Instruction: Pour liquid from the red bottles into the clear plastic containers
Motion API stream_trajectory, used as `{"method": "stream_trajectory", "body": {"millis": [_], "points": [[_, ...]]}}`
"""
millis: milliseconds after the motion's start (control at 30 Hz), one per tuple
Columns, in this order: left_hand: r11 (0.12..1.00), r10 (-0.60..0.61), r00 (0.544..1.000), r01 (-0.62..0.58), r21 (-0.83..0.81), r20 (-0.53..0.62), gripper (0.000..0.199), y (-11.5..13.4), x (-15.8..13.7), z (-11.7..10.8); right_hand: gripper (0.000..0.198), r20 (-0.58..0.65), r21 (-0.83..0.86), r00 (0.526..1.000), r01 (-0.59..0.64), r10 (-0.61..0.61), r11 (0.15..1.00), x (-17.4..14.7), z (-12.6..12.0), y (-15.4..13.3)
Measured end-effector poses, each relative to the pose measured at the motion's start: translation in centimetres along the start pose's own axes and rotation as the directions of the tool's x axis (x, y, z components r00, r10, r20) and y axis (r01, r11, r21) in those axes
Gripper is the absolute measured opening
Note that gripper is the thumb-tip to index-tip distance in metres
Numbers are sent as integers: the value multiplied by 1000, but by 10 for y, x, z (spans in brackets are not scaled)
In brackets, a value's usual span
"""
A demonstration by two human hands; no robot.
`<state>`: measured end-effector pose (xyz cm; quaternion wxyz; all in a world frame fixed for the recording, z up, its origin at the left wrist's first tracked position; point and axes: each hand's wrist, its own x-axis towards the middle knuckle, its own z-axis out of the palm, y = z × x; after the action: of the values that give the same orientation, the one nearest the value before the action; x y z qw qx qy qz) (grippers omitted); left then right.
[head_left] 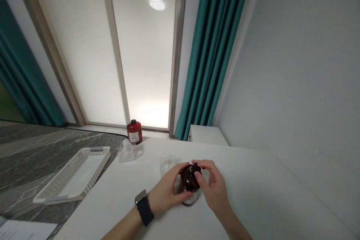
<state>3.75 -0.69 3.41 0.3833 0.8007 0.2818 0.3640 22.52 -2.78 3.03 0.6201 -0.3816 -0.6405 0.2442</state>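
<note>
A dark red bottle is between my hands over the white table. My left hand, with a black watch on its wrist, is closed around the bottle's side. At the bottle's top, the fingers and thumb of my right hand pinch its black cap. Whether the cap is seated or loose, I cannot tell. Something clear lies under and beside the bottle, mostly hidden by my left hand. A crumpled clear plastic piece lies just behind that hand.
Near the table's far left corner stands another red bottle with a white label and black cap. Clear plastic packaging lies in front of it. Left of the table is a white perforated basket. A white cabinet stands beyond the far edge.
</note>
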Motion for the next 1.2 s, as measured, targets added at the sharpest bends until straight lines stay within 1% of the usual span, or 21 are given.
{"method": "stream_trajectory", "body": {"millis": [167,267,333,400,500,567,700,800,967,1033,1133,1200], "points": [[999,-18,996,14,-42,-84,71,-7,-8,12,15,-4,-125,999,47,-48,991,-5,5,0],[999,-11,992,5,-49,-127,69,-8,-9,14,19,31,-217,993,118,-114,969,-5,6,-4],[998,-1,991,-7,-58,-133,69,-8,-8,14,22,63,-270,983,184,-173,945,-3,5,-6],[998,6,992,-14,-62,-126,69,-8,-8,13,23,81,-288,976,217,-202,933,-1,4,-8],[999,11,994,-17,-50,-110,69,-7,-8,10,21,104,-253,979,196,-175,947,2,1,-11],[999,16,995,-20,-44,-99,69,-7,-9,9,21,147,-234,977,186,-155,954,4,0,-14],[999,18,995,-21,-38,-93,70,-8,-10,9,21,234,-256,959,220,-161,941,7,-3,-18],[999,7,995,-11,-47,-96,70,-8,-9,10,20,230,-276,964,199,-136,940,6,-3,-18],[997,-20,995,13,-77,-97,69,-7,-8,11,18,126,-280,985,149,-117,948,-2,-5,-16],[996,-26,995,17,-91,-97,68,-6,-8,11,17,106,-240,989,124,-101,963,-4,-6,-13],[994,-31,994,21,-105,-100,70,-7,-8,11,21,98,-136,995,39,-26,990,-7,-6,-9],[994,-39,994,29,-103,-98,70,-7,-8,11,21,36,-91,999,-16,19,996,-7,-7,-7]]}}
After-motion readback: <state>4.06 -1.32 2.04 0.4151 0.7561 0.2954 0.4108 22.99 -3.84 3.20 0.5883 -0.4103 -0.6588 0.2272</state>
